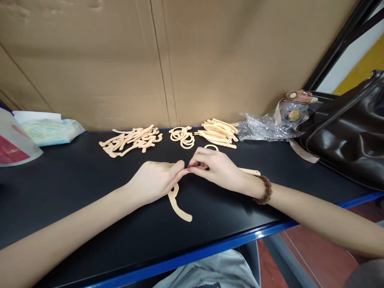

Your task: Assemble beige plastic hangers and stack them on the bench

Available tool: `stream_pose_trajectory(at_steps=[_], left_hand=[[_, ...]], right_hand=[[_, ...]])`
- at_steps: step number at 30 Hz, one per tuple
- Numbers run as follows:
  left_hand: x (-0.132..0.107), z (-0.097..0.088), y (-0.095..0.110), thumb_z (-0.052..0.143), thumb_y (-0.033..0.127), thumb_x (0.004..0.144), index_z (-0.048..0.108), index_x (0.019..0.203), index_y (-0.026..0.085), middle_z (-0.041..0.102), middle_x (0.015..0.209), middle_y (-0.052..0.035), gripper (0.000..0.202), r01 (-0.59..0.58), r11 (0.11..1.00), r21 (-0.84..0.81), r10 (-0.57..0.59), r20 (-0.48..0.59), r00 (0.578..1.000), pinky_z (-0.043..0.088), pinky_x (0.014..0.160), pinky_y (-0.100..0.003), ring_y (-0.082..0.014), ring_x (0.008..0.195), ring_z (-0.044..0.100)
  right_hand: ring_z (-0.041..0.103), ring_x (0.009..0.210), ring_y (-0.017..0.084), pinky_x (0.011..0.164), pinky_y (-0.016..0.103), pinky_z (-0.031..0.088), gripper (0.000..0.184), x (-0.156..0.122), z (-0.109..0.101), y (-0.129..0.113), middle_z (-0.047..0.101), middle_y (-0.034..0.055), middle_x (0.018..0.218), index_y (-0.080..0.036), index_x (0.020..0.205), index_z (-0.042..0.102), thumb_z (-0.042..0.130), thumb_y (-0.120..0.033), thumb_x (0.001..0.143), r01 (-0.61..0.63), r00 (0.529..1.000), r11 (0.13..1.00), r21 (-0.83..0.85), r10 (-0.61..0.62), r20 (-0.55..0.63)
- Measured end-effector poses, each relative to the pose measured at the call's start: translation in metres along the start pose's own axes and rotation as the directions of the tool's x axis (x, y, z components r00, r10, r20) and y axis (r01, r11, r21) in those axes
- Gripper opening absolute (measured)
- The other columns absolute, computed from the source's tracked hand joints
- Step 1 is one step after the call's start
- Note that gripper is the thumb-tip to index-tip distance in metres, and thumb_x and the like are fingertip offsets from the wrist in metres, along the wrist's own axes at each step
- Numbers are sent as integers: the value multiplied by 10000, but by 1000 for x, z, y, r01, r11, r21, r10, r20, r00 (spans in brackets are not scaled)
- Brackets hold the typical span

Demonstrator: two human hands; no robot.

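Note:
My left hand is closed around a flat beige curved piece, which looks like part of a folding clothes hanger. Its curved end sticks out below my fingers. My right hand pinches beige parts right beside my left fingertips, and the two hands nearly touch. The join between the parts is hidden by my fingers. From under my right wrist a straight beige strip with a hole at its end points right. A beige ring-shaped hook shows just beyond my right knuckles.
Along the cardboard wall lie a pile of curved beige pieces, some hooks and stacked strips. Clear plastic wrap and a dark bag stand right; a soft packet and a white container left.

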State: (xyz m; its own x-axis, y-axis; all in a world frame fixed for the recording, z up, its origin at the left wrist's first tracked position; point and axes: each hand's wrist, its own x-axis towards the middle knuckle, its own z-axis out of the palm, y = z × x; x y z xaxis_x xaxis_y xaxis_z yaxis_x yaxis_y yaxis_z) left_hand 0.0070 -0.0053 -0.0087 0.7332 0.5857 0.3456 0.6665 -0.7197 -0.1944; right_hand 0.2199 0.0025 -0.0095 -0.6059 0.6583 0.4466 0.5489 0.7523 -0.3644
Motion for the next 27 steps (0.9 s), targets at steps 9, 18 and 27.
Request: stream_pose_trajectory(at_steps=[9,18,27], left_hand=[[5,1,-4,357,494,921,459,709,200,599,561,10,377,232,973,14,-231,165,959,236,455,-226,-161,510,585],[8,-2,-3,341,543,926,451,764,196,637,646,-11,398,251,967,33,-249,309,918,225,476,-236,-200,585,619],[10,-6,-6,314,539,938,483,774,192,628,619,-25,419,237,968,86,-252,344,904,215,470,-241,-218,583,621]], right_hand=[[546,918,190,801,308,439,193,1,1,4,594,62,999,-163,1033,663,593,-290,904,49,991,993,-112,-33,133],[565,871,158,768,270,432,71,1,4,2,619,27,922,-161,928,625,562,-192,922,-17,995,999,31,14,97],[568,830,141,751,253,427,38,0,7,5,591,16,916,-165,920,604,569,-160,909,-18,998,995,95,11,66]])
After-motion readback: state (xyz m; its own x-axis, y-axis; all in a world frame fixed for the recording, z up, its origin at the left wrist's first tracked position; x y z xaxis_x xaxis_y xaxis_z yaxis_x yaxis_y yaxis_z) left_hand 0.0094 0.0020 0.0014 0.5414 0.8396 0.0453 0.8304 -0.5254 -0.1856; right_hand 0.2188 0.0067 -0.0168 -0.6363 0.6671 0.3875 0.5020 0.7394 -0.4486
